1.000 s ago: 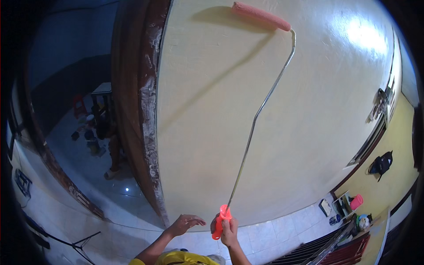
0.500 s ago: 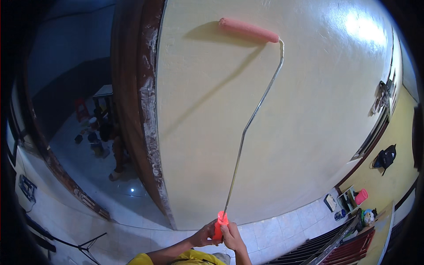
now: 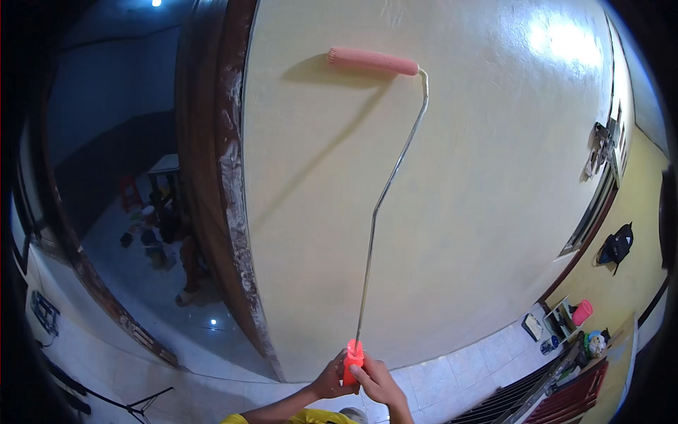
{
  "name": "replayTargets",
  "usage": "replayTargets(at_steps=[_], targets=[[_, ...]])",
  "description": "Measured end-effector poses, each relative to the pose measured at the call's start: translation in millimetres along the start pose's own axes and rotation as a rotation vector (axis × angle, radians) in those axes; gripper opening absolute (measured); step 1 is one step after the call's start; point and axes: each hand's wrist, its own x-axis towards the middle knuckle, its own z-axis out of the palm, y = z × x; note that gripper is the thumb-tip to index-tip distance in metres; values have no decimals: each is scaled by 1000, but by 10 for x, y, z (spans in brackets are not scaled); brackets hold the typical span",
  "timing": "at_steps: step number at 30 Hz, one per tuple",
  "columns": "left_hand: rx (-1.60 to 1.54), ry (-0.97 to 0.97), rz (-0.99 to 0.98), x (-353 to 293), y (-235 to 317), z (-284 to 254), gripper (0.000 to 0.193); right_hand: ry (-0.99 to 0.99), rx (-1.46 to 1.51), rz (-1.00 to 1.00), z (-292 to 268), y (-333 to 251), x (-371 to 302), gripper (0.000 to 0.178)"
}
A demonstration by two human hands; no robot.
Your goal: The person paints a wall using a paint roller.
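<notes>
A long-handled paint roller [image 3: 373, 61] with a pink sleeve lies against the upper part of the cream wall [image 3: 480, 198], casting a shadow to its lower left. Its bent metal rod [image 3: 373, 233] runs down to a bright orange-red grip [image 3: 353, 364]. My left hand [image 3: 330, 379] is wrapped round the grip from the left. From the right side my right hand [image 3: 380, 381] closes on the same grip, with its thumb along the front.
A brown door frame [image 3: 236, 198] with white smears borders the wall on the left. Past it, a person [image 3: 189, 261] crouches in a dark room near a small table [image 3: 164, 165]. At the lower right are a pink bucket [image 3: 582, 311], a small shelf and dark metal bars [image 3: 501, 396].
The roller head has shifted left and slightly down in the picture, partly because the whole view has moved. Both hands keep hold of the grip.
</notes>
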Motion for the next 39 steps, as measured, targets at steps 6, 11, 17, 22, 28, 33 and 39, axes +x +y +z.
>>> replayTargets(at_steps=[6,11,17,22,28,33,39], targets=[[-295,-97,-50,154,-272,320,53,221,62,-385,-258,-87,-208,38],[-251,61,-30,351,7,615,55,296,-194,-429,-384,26,-332,42],[-203,257,-5,347,55,728,52,69,158,-388,-582,147,-161,44],[142,300,66,465,308,574,65,136,-81,-568,-584,-125,13,42],[-46,278,-7,747,703,139,44,319,3,-646,-316,-678,417,35],[450,568,137,537,14,-186,34,310,-9,-405,38,-453,696,27],[679,435,89,65,49,-244,34,259,27,-337,442,76,536,32]])
